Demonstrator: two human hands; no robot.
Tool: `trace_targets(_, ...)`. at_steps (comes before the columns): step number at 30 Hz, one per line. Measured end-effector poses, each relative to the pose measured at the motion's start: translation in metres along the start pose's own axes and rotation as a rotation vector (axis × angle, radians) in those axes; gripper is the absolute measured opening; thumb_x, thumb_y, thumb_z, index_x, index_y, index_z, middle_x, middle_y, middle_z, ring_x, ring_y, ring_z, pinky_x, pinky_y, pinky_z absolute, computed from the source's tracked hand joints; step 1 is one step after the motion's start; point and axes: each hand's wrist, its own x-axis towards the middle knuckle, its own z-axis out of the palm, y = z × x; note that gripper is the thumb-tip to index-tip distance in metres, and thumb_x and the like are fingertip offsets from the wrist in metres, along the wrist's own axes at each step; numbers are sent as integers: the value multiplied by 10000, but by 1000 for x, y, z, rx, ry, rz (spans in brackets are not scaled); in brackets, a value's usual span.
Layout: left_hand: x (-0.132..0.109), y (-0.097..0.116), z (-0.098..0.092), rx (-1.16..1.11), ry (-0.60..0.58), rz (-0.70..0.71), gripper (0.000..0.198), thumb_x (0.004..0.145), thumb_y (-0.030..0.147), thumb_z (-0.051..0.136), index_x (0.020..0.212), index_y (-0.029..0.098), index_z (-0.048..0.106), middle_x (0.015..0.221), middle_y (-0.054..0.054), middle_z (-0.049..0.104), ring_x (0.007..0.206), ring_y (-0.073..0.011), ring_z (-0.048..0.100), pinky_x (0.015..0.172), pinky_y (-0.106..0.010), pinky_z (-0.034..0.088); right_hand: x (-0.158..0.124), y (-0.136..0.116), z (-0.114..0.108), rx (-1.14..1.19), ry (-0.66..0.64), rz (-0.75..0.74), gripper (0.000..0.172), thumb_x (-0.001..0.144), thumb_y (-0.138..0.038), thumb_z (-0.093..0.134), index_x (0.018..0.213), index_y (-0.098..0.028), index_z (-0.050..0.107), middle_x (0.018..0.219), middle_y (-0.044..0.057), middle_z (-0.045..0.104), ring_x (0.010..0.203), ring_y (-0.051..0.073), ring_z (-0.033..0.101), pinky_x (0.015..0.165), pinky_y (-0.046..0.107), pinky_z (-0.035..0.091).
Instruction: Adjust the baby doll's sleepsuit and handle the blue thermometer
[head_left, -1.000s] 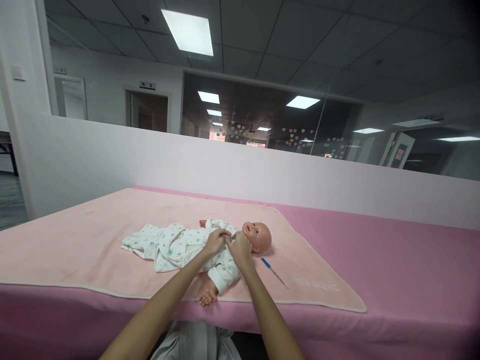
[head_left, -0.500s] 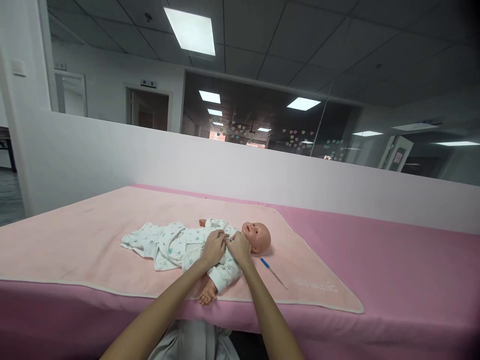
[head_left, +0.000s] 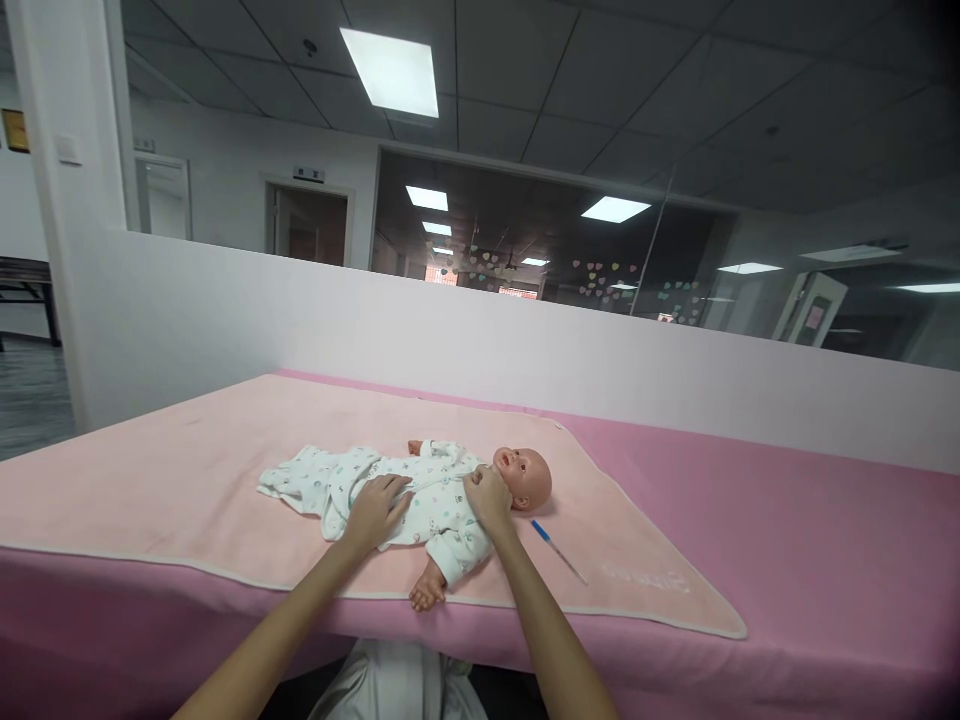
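A baby doll [head_left: 532, 475] lies on its back, head to the right, dressed in white printed clothes [head_left: 431, 510]. My left hand [head_left: 377, 512] rests on the clothes at the doll's belly, fingers outstretched and thumb apart, holding nothing. At the neckline, just below the doll's chin, my right hand [head_left: 489, 497] is closed with its fingers curled on the collar. What lies inside that fist is mostly hidden. Beside the doll's head is a thin thermometer-like stick [head_left: 559, 550] with a blue end. One doll hand [head_left: 427, 588] reaches the near table edge.
A peach blanket [head_left: 645, 560] with a pale border lies under the doll. It covers part of a pink padded table top [head_left: 825, 530]. Behind rises a low white wall [head_left: 450, 330] with a window [head_left: 540, 230] above it.
My left hand has moved left, from the doll's chest to its belly, and its fingers have straightened. My right hand stays at the collar. The whole view has shifted slightly.
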Motion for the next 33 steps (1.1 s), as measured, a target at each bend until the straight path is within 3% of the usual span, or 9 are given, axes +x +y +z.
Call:
trace_targets(8,1,5,-2,-19,0,-18,346,868,422,325,1059,235,545,1072,-9,561,989,-154,490,878,-328,365,0,-1,0,48,29,-4,269,731,-339,413,909,-195,555,934,-17,502,738,0,419,600,140,148)
trace_targets(19,2,4,0,2,19,5,343,874,405,321,1070,233,544,1069,-15,565,988,-156,490,870,-327,373,-5,-2,-8,45,43,-64,237,718,-306,428,869,-192,571,941,-9,481,731,1,377,597,138,148)
trace_targets(21,1,3,1,6,36,27,347,878,402,318,1095,244,538,1080,-16,563,998,-153,488,858,-316,377,-15,-11,-9,-1,86,-142,230,727,-277,413,877,-181,559,1000,6,457,797,16,387,612,141,167)
trace_targets(23,0,1,3,6,55,54,349,879,402,323,1114,253,533,1092,-15,560,1010,-147,485,861,-306,378,-26,-24,-5,-51,123,-314,241,741,-250,392,920,-201,546,1060,8,435,908,44,391,636,145,200)
trace_targets(26,0,0,5,-2,69,79,345,877,404,336,1098,242,546,1091,-16,561,1012,-136,485,889,-299,372,-39,-44,8,-121,74,-584,267,767,-239,365,978,-241,529,1094,0,433,1029,82,364,693,155,267)
trace_targets(30,1,-1,7,-6,57,69,353,878,404,337,1110,233,539,1094,-18,559,1014,-135,482,894,-300,369,-41,-52,28,-187,-47,-598,239,782,-213,356,934,-190,540,1030,26,468,1041,112,357,786,197,320)
trace_targets(33,1,-1,5,-6,34,82,357,880,403,327,1156,269,510,1092,-8,552,1004,-130,479,886,-300,364,-37,-48,34,-154,-50,-568,249,813,-226,330,951,-185,533,997,27,482,1009,94,372,805,202,315)
